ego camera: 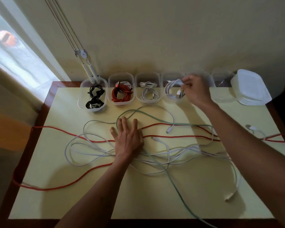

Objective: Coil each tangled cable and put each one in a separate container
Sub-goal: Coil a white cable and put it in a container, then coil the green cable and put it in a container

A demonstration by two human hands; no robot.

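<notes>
A row of clear containers lines the table's back edge. One holds a black cable [94, 97], one a coiled red cable [121, 95], one a white cable [148, 92]. My right hand [196, 91] pinches the end of a coiled white cable [172, 89] over the fourth container [169, 99]. My left hand [127, 137] lies flat, fingers spread, on the tangle in the middle of the table. That tangle is made of a long red cable [179, 137], a green cable [176, 186] and white cables [89, 152].
Further clear containers [222, 96] stand at the back right, beside a stack of white lids [249, 88]. A lamp arm [90, 74] is clamped at the back left. The red cable hangs over both side edges. A window is on the left.
</notes>
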